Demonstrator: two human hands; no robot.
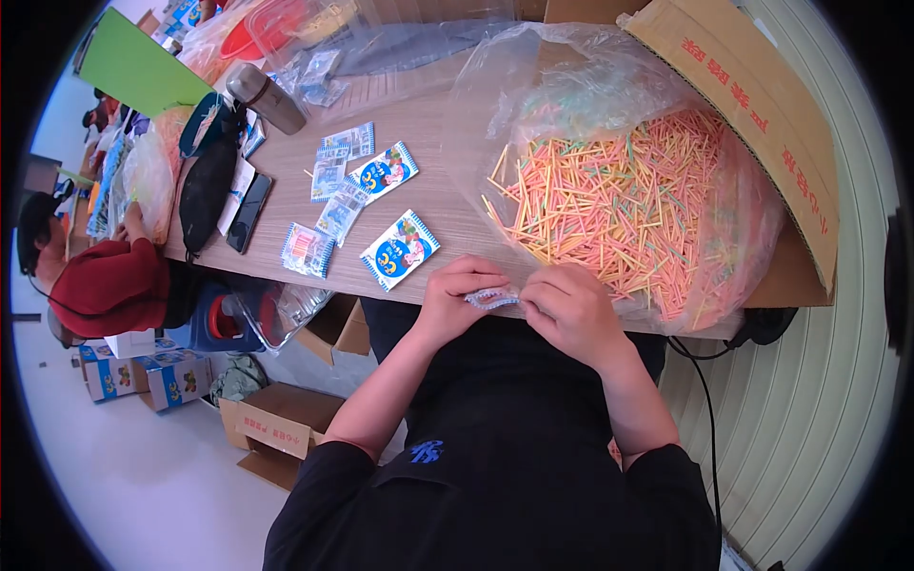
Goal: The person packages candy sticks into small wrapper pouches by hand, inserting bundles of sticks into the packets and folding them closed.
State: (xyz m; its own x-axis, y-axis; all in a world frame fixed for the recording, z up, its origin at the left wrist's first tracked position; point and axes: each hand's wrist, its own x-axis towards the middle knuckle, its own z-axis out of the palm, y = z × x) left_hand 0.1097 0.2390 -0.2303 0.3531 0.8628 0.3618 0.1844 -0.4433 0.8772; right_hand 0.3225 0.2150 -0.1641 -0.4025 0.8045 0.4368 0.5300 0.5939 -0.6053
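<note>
At the table's front edge, my left hand (451, 301) is closed on a small plastic packet (492, 298), whose mouth gapes upward with a blue-and-white rim. The fingers of my right hand (569, 306) are pinched together at the packet's right edge; their tips are partly hidden. Just beyond my right hand, a heap of thin pink, yellow and green sticks (619, 205) lies in a large clear plastic bag (486, 95). Left of my hands are several small blue-and-white packets, among them a printed packet (400, 249) and a clear-sided packet (307, 249).
A cardboard box (762, 124) surrounds the bag's right side. A steel flask (267, 98), a phone (249, 214) and a black pouch (208, 195) are on the left. A co-worker in a red top (112, 290) sits farther left. Open cartons (276, 428) stand on the floor.
</note>
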